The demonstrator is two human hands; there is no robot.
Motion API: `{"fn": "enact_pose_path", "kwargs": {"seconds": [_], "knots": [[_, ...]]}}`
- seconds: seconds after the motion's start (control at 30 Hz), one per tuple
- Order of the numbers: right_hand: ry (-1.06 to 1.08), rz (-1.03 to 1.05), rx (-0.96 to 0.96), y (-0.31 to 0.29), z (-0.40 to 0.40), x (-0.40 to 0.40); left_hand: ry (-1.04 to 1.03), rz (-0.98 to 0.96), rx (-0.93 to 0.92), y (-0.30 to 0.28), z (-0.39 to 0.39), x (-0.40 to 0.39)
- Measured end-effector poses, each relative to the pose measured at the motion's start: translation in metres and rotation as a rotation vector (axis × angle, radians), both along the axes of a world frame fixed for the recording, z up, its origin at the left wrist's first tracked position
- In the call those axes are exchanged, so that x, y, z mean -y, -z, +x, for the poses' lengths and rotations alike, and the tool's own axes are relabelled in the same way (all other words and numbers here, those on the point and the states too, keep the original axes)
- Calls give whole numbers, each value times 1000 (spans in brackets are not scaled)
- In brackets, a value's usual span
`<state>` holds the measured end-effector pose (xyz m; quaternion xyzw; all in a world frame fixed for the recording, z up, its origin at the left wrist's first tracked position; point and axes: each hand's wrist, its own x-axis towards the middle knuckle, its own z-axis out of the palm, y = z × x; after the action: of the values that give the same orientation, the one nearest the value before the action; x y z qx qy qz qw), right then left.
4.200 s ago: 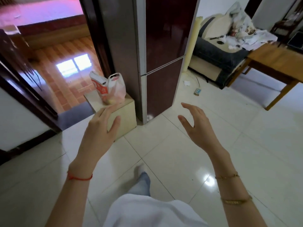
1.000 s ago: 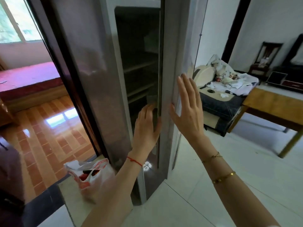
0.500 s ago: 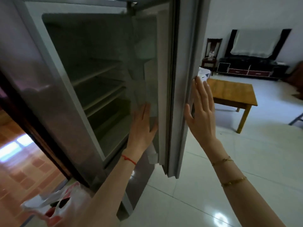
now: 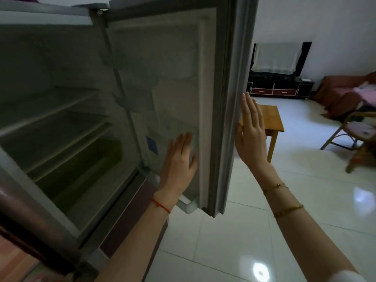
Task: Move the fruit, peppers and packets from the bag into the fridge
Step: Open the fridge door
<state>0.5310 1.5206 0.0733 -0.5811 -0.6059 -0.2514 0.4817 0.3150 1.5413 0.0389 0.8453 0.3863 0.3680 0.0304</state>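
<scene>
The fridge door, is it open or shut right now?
Open. The fridge door is swung wide, showing bare shelves; the left hand rests flat on its inner side, the right hand at its outer edge.

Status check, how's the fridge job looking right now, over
Left hand flat on fridge door lining, right hand at its outer edge, both empty. Shelves look bare. Bag out of view.

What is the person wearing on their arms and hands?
The left hand has a thin red string round its wrist. The right hand has two thin gold bracelets on that arm, and a bit of white sleeve shows. No gloves or rings visible.
</scene>
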Motion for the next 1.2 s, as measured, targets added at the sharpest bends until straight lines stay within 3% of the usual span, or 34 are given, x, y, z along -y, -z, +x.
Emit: {"fn": "enact_pose_path", "kwargs": {"seconds": [0.57,1.2], "knots": [[-107,-292,-17,-23,181,-128,-127,-49,-64,-11,180,-80],[-325,-335,-158,-36,279,-323,-233,61,-127,-7,298,-225]]}}
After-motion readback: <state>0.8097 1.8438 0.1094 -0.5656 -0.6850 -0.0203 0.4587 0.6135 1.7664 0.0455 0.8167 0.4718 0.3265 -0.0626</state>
